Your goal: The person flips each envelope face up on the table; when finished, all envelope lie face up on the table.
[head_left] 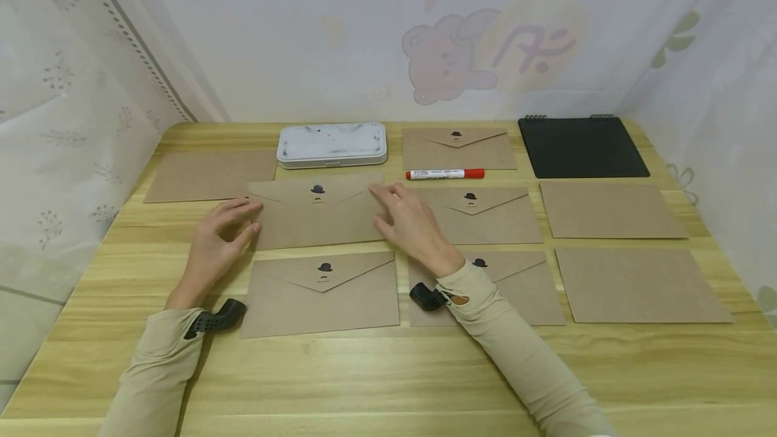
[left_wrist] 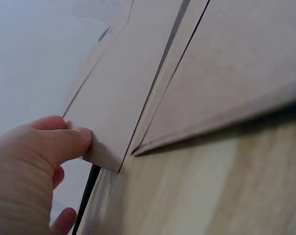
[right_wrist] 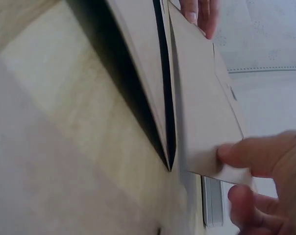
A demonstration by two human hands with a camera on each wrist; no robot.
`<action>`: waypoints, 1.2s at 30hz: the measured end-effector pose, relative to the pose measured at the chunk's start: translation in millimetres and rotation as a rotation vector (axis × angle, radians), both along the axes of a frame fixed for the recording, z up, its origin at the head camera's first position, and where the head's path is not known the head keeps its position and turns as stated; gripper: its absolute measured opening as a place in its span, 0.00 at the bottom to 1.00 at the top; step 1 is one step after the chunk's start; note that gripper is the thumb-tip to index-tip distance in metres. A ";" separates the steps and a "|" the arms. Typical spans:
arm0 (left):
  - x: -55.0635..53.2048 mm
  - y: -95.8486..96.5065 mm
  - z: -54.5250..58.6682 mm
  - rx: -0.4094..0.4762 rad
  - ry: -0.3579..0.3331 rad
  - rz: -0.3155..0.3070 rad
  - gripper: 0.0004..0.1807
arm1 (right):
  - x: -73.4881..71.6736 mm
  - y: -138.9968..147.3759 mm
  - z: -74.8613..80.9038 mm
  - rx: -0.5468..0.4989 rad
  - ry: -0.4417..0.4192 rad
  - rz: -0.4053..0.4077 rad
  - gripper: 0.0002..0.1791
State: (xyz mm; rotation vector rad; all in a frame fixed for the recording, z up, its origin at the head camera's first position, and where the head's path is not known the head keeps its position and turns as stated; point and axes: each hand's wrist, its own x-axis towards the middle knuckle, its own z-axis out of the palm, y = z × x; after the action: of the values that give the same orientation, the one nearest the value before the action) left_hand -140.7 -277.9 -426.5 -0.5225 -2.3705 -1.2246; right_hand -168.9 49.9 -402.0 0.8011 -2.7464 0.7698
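Observation:
A brown kraft envelope [head_left: 315, 221] with a printed bowler hat and moustache lies flap side up in the left middle of the table. My left hand [head_left: 212, 245] pinches its left edge; in the left wrist view the thumb [left_wrist: 72, 144] presses on its face. At the right edge, my right hand [head_left: 415, 224] holds the same envelope between thumb and fingers, as the right wrist view shows, with the thumb [right_wrist: 241, 154] over the paper. Just below lies a matching envelope [head_left: 322, 302], its flap closed.
Further envelopes lie in rows: a plain one [head_left: 212, 177] at left, flap-up ones [head_left: 504, 224] under and beside my right arm, plain ones [head_left: 613, 211] at right. At the back are a white tin case [head_left: 332, 143], a red marker [head_left: 446, 174] and a black spiral notebook [head_left: 583, 147].

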 end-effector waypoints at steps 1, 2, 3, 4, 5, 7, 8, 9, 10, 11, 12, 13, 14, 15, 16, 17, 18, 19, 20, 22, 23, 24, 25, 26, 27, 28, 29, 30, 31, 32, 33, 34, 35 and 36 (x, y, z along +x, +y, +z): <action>-1.6 -2.3 -3.7 -0.006 -0.004 -0.001 0.21 | 0.3 -0.1 -0.1 0.000 -0.015 -0.003 0.29; -3.0 -4.5 -7.4 -0.014 -0.013 0.001 0.21 | 0.6 -0.2 -0.2 -0.001 -0.026 -0.006 0.29; -4.3 -6.5 -10.7 -0.023 -0.021 0.002 0.20 | 0.8 -0.2 -0.2 -0.005 -0.036 -0.010 0.28; -4.8 -7.8 -12.8 -0.033 -0.031 0.004 0.19 | 0.9 -0.3 -0.7 -0.007 -0.041 -0.013 0.28; -5.0 -8.9 -14.4 -0.046 -0.040 0.009 0.18 | 0.9 -0.4 -0.8 -0.006 -0.044 -0.015 0.27; -4.7 -10.2 -16.3 -0.070 -0.061 0.015 0.16 | 0.9 -0.8 -1.0 0.003 -0.044 -0.013 0.25; -4.5 -10.6 -16.9 -0.080 -0.072 0.016 0.15 | 0.9 -1.0 -1.3 0.011 -0.043 -0.011 0.24; -4.2 -10.8 -17.1 -0.092 -0.079 0.016 0.14 | 0.7 -1.2 -1.7 0.023 -0.041 -0.009 0.23; -4.0 -11.0 -17.3 -0.104 -0.086 0.016 0.13 | 0.6 -1.4 -2.0 0.040 -0.037 -0.005 0.23; -3.7 -11.1 -17.4 -0.115 -0.093 0.013 0.12 | 0.6 -1.5 -2.2 0.056 -0.034 -0.003 0.22; -3.6 -11.2 -17.6 -0.130 -0.097 0.011 0.12 | 0.6 -1.5 -2.6 0.074 -0.028 0.001 0.21; -3.7 -11.2 -17.9 -0.146 -0.100 0.008 0.12 | 0.6 -1.5 -3.0 0.089 -0.024 0.003 0.21; -3.7 -11.1 -17.8 -0.161 -0.103 0.003 0.13 | 0.6 -1.4 -3.5 0.101 -0.021 0.005 0.21; -3.8 -11.1 -17.9 -0.174 -0.104 -0.005 0.13 | 0.6 -1.3 -3.9 0.112 -0.017 0.006 0.20; -4.2 -11.1 -18.1 -0.188 -0.104 -0.012 0.15 | 0.7 -1.2 -4.2 0.117 -0.015 0.006 0.20; -4.5 -11.1 -18.2 -0.200 -0.106 -0.018 0.16 | 0.7 -1.1 -4.5 0.118 -0.014 0.006 0.20; -4.8 -11.0 -18.2 -0.209 -0.107 -0.025 0.17 | 0.7 -1.1 -4.8 0.119 -0.011 0.005 0.20; -5.3 -11.0 -18.3 -0.213 -0.110 -0.031 0.19 | 0.9 -1.0 -5.1 0.116 -0.012 0.003 0.20; -5.5 -10.9 -18.1 -0.212 -0.114 -0.037 0.20 | 1.1 -0.8 -5.3 0.114 -0.015 0.001 0.20; -6.3 -11.0 -17.9 -0.213 -0.121 -0.040 0.21 | 1.5 -0.5 -5.6 0.113 -0.015 -0.001 0.20; -6.3 -10.9 -17.6 -0.211 -0.126 -0.040 0.22 | 1.7 -0.2 -5.7 0.115 -0.016 -0.002 0.20; -6.3 -10.9 -17.4 -0.209 -0.129 -0.040 0.22 | 1.9 0.0 -5.7 0.116 -0.016 -0.001 0.20; -6.5 -10.9 -17.4 -0.209 -0.131 -0.039 0.22 | 2.1 0.2 -5.8 0.117 -0.018 -0.001 0.20; -6.1 -10.9 -17.1 -0.209 -0.133 -0.039 0.22 | 2.2 0.4 -6.0 0.119 -0.018 -0.001 0.20; -6.1 -10.9 -17.2 -0.214 -0.132 -0.037 0.22 | 2.3 0.4 -6.1 0.121 -0.019 -0.001 0.20; -5.9 -10.9 -17.2 -0.218 -0.131 -0.036 0.22 | 2.4 0.5 -6.2 0.125 -0.021 -0.002 0.20; -5.7 -11.0 -17.3 -0.225 -0.131 -0.034 0.22 | 2.4 0.3 -6.3 0.130 -0.023 -0.001 0.20; -5.5 -11.0 -17.5 -0.232 -0.130 -0.032 0.21 | 2.4 0.1 -6.5 0.137 -0.024 -0.001 0.20; -5.2 -11.0 -17.4 -0.240 -0.132 -0.030 0.21 | 2.3 -0.3 -6.6 0.147 -0.024 0.001 0.19; -4.8 -10.9 -17.3 -0.245 -0.134 -0.030 0.21 | 2.4 -0.8 -6.6 0.159 -0.023 0.003 0.19; -4.6 -10.7 -17.4 -0.249 -0.136 -0.031 0.21 | 2.6 -1.4 -6.6 0.171 -0.024 0.005 0.18; -4.4 -10.7 -17.4 -0.251 -0.139 -0.034 0.21 | 2.8 -2.1 -6.4 0.180 -0.026 0.008 0.18; -4.1 -10.5 -17.3 -0.251 -0.138 -0.038 0.20 | 3.2 -2.9 -6.3 0.186 -0.028 0.011 0.17; -3.9 -10.3 -17.4 -0.252 -0.135 -0.044 0.20 | 3.6 -3.5 -6.2 0.193 -0.031 0.011 0.16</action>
State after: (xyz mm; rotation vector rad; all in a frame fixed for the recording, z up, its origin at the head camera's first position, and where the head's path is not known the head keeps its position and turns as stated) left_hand -144.6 -288.2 -443.9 -0.5897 -2.6600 -1.0126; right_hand -165.3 46.4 -408.1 0.8476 -2.8784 0.5288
